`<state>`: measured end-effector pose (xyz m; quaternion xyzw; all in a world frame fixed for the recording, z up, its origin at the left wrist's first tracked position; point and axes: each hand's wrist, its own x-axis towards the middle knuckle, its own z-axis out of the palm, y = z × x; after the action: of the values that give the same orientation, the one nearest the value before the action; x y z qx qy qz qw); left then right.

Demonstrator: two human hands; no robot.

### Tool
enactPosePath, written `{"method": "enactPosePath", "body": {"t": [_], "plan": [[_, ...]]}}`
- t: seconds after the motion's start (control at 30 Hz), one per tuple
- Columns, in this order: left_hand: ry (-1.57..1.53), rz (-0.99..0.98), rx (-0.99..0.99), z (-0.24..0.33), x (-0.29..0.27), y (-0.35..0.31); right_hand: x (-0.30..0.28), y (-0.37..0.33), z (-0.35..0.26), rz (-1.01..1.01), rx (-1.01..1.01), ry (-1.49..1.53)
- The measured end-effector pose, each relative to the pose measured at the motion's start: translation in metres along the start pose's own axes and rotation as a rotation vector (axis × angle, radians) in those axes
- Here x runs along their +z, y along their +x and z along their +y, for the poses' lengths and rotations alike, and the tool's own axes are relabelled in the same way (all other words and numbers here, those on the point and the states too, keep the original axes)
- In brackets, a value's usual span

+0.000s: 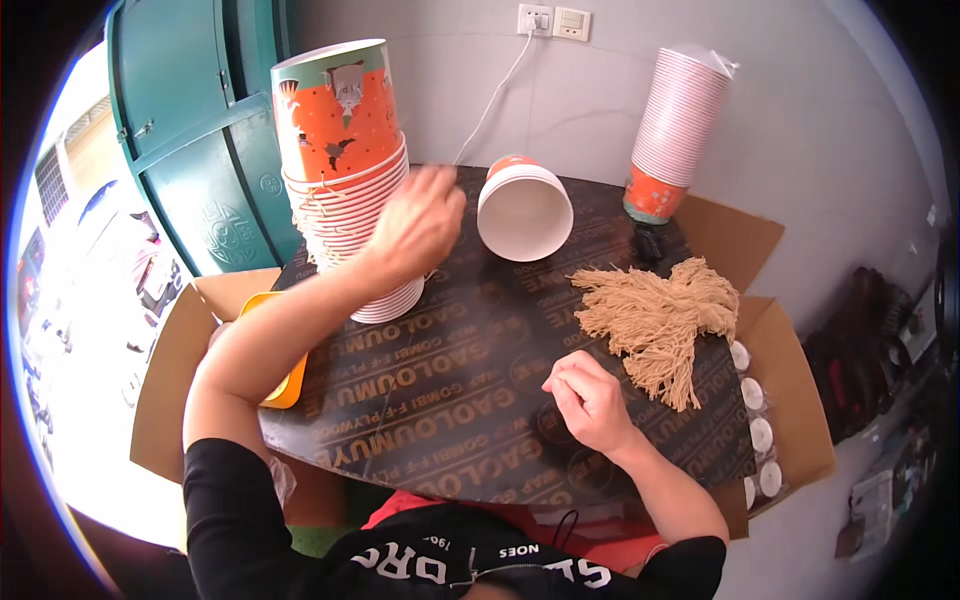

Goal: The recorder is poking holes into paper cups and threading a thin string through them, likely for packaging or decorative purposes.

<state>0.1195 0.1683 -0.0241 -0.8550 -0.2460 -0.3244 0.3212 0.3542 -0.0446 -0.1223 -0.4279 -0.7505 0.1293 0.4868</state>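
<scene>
A tall stack of orange-and-green printed paper cups rises at the left of the dark table, with bits of beige string hanging at the rims. Beside its right side is my left hand, raised and blurred, its fingers too smeared to read. Toward the table's right front, my right hand is closed with fingertips pressed together; whatever it may hold is hidden. A few nested paper cups lie tipped on their side, white inside facing me. Beige cut strings lie in a loose bundle beyond my right hand.
A plastic-sleeved stack of cups stands at the back right, near a small black object. A yellow item sits at the left edge, partly behind my arm. Cardboard boxes flank the table; the right one holds white rolls.
</scene>
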Motion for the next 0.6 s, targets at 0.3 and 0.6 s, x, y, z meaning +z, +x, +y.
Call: {"method": "enactPosePath", "body": {"t": [0.3, 0.6], "plan": [[-0.391, -0.102, -0.655, 0.016, 0.113, 0.015, 0.009, -0.014, 0.026, -0.004, 0.058, 0.010], [-0.734, 0.190, -0.800, -0.002, 0.221, -0.013, 0.010, -0.013, 0.026, -0.064, 0.051, 0.010]]}}
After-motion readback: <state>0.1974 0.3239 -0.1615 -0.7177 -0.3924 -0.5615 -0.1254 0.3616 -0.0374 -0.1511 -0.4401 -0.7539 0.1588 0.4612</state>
